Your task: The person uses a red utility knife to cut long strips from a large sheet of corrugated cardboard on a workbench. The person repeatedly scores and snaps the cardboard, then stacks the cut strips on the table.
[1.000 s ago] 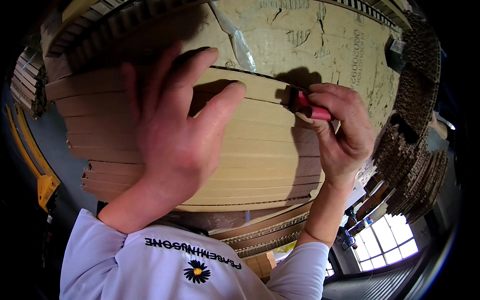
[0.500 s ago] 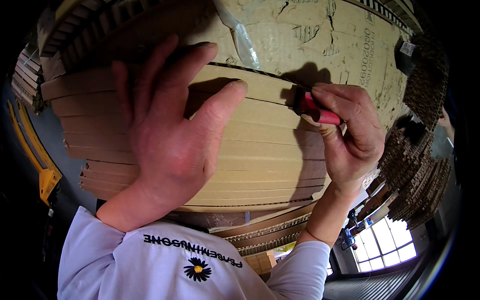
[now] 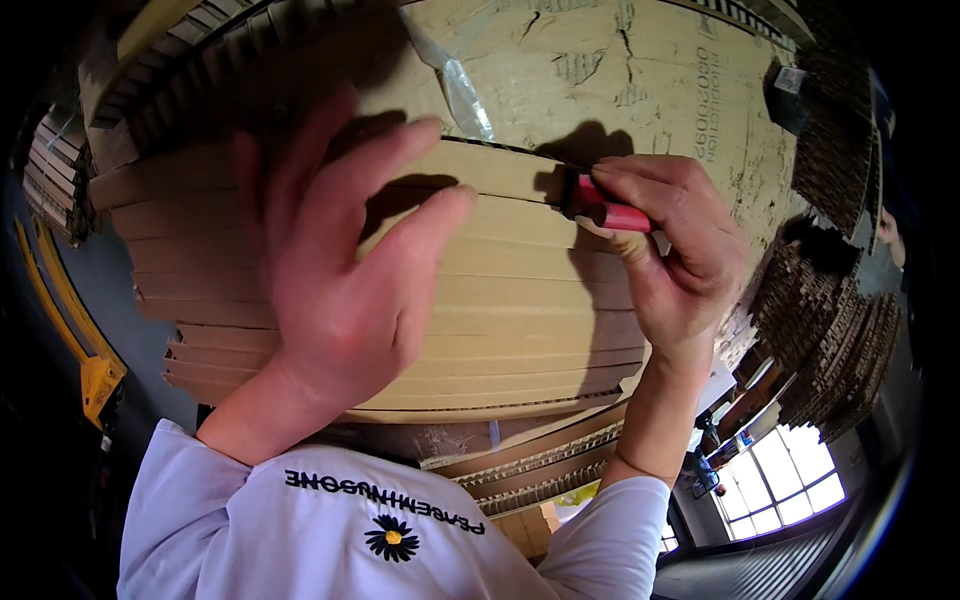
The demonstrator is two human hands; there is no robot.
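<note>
Scuffed cardboard [image 3: 650,60] beyond strips [image 3: 510,300]; right grip [image 3: 685,255] pinching red tool [image 3: 624,217] over strips, left grip [image 3: 345,275] spread wide above them, empty

Strips [image 3: 510,290] are lying side by side across the centre, with a board [image 3: 650,85] stretching beyond them at the top. The left hand [image 3: 345,275] is hanging over the strips left of centre, a tool [image 3: 616,213] sitting in the right hand [image 3: 682,245] right of centre; stacks [image 3: 835,350] are standing far right.
</note>
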